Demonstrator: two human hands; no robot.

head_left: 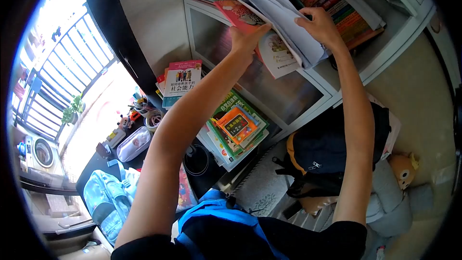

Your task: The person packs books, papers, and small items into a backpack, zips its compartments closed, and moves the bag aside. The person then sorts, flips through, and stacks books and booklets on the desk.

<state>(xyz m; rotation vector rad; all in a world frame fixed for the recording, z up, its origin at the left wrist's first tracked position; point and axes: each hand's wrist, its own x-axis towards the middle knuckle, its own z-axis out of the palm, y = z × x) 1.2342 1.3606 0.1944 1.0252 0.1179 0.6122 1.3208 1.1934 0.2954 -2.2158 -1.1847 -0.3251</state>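
Both hands are up at a white shelf in front of me. My left hand [248,41] grips a thin red booklet [240,17] and the near edge of a paper stack, thumb and fingers pressed on them. My right hand [320,26] holds the far side of the white paper stack [284,19], its fingers curled at the top edge. The stack leans at a slant over the shelf's front edge. A booklet with a cartoon cover [278,55] hangs below the stack. Right of the papers, a row of colourful books [332,7] stands inside the shelf.
On the dark desk below are a pile of green books [231,130], an orange booklet [237,124], a pink book [184,78], and a pencil case [134,144]. A light-blue bag [108,197] sits left. A dark backpack [320,151] is at right, beside grey cushions [392,212].
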